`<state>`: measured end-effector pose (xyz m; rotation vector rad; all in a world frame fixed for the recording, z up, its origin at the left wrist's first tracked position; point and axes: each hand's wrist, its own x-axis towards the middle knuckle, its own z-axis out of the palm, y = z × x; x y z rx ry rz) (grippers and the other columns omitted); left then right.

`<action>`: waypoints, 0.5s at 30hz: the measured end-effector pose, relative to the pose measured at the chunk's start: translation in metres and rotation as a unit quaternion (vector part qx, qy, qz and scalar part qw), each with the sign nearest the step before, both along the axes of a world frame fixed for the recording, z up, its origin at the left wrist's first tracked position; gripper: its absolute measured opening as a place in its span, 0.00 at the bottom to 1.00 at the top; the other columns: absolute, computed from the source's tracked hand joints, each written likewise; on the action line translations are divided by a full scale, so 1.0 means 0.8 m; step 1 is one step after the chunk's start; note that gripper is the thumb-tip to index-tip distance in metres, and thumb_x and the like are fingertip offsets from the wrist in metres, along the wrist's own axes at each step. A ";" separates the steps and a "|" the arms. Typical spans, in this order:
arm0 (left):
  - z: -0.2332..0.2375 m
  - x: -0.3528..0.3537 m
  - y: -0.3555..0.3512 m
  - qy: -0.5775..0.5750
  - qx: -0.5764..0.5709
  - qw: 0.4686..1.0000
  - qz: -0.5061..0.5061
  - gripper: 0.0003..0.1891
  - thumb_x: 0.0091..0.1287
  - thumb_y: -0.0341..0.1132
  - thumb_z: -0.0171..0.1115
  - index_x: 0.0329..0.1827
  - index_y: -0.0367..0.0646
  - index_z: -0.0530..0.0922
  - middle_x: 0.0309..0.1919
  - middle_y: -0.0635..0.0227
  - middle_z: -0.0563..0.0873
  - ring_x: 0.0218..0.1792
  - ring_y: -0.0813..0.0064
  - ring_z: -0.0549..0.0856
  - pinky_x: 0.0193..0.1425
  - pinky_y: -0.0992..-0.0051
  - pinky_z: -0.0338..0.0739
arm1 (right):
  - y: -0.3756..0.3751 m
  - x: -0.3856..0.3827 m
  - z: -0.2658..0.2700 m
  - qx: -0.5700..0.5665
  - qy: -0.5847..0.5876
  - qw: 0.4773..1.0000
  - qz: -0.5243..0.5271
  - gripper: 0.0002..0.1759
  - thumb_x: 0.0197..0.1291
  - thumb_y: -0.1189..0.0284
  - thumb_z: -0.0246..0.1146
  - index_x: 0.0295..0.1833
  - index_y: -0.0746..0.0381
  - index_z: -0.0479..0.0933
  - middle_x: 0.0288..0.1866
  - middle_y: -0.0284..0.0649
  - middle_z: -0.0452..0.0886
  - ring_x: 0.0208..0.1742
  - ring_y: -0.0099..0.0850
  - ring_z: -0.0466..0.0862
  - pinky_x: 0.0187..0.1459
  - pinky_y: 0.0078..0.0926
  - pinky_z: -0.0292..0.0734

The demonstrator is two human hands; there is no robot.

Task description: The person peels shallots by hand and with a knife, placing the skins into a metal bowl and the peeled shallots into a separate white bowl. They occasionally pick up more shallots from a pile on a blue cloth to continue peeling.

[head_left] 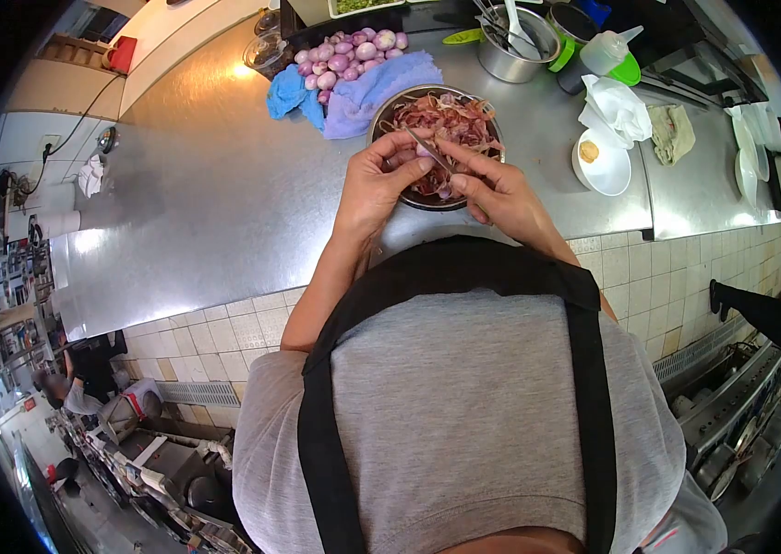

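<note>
Both hands work over the near edge of the steel bowl (420, 90), which stands on the bench (206, 203) and is heaped with reddish-purple shallot skins (450, 120). The left hand (374, 185) is closed around a small shallot (421, 153), pinching it between thumb and fingertips just above the bowl's near rim. The right hand (501, 196) is curled in a grip beside it, holding a thin knife (427, 148) whose blade slants across the shallot and points toward the bowl's centre. The two hands almost touch, with the shallot between them and the skins directly beyond.

Beyond the bowl, on its far left side, a blue cloth (381, 85) touches the rim, and a pile of peeled shallots (349, 54) lies on that cloth. Beyond the bowl to the right stands a steel pot (510, 63) holding utensils. To the right of the bowl, well apart, sits a white dish (607, 171).
</note>
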<state>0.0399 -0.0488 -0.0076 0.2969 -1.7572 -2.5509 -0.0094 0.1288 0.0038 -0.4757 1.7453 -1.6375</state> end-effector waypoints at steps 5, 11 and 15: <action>-0.005 0.002 0.000 0.006 -0.050 0.999 -0.003 0.16 0.60 0.23 0.62 0.52 0.35 0.77 0.38 0.65 0.85 0.38 0.80 0.82 0.45 0.82 0.77 | -0.006 0.001 -0.007 -0.020 0.030 0.999 -0.033 0.17 0.64 0.73 0.56 0.59 0.58 0.70 0.27 0.31 0.74 0.20 0.15 0.67 0.21 0.14 0.62; -0.004 0.001 -0.002 -0.001 -0.020 0.999 -0.027 0.17 0.61 0.24 0.62 0.54 0.35 0.76 0.41 0.63 0.84 0.42 0.78 0.82 0.49 0.80 0.76 | 0.002 -0.014 -0.018 -0.177 -0.185 0.966 -0.012 0.14 0.66 0.71 0.53 0.56 0.61 0.69 0.30 0.35 0.74 0.17 0.18 0.66 0.16 0.15 0.59; -0.006 0.001 -0.003 -0.007 0.111 0.993 -0.047 0.18 0.62 0.25 0.59 0.56 0.35 0.74 0.43 0.60 0.83 0.43 0.76 0.83 0.49 0.78 0.78 | 0.006 -0.017 -0.013 -0.223 -0.299 0.928 -0.018 0.16 0.67 0.69 0.52 0.58 0.61 0.68 0.31 0.36 0.74 0.16 0.19 0.67 0.16 0.15 0.60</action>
